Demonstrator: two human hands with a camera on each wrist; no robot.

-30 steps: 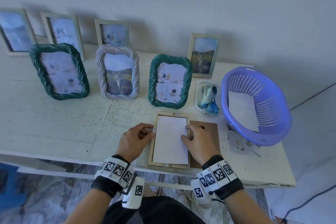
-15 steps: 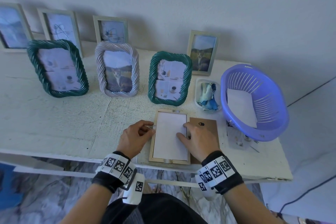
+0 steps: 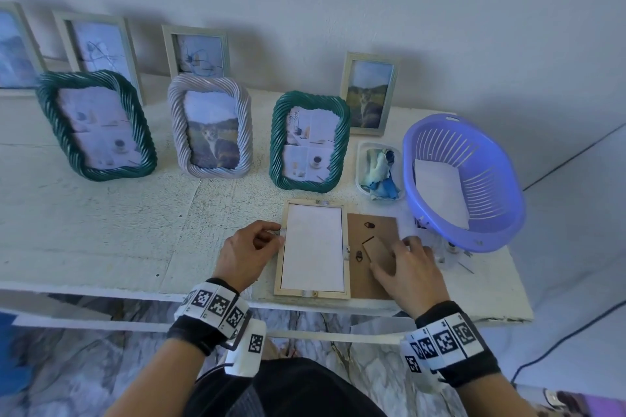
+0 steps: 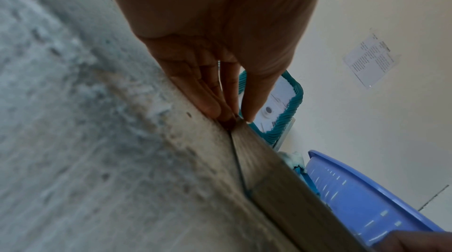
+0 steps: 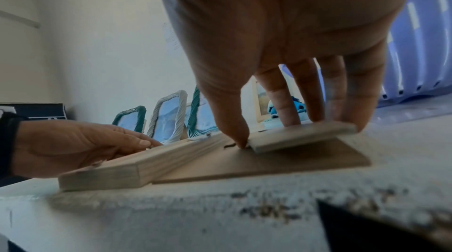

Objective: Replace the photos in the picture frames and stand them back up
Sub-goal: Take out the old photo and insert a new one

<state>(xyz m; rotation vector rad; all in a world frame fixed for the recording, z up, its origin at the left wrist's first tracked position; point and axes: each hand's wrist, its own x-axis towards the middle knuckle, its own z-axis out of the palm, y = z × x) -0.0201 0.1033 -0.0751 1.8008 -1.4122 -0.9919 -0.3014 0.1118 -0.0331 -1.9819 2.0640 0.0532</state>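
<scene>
On the white desk (image 3: 101,240) a wooden frame (image 3: 313,294) lies face down at the near edge with a white photo (image 3: 311,247) resting in its opening, and its brown backing board (image 3: 371,227) lies flat just to the right, touching the frame's side. Behind them stand three rope-edged frames, a green frame (image 3: 310,142) nearest, a pale frame (image 3: 211,125) to its left and another green frame (image 3: 96,125) further left, with flat plain frames leaning along the far wall, one of them a cat photo frame (image 3: 369,93). Right of the board sit a small white tray of blue cloth (image 3: 381,169) and a purple basket (image 3: 474,230) holding a white sheet; the basket crowds the board's far right corner. The left hand (image 3: 247,252) rests on the desk beside the frame's left rail, fingers curled and pinching at a small clip on that rail. The right hand (image 3: 406,271) arches over the board, its fingers (image 5: 281,101) spread and the thumb and fingertips gripping the raised easel stand (image 5: 300,134), which is tilted up off the board
</scene>
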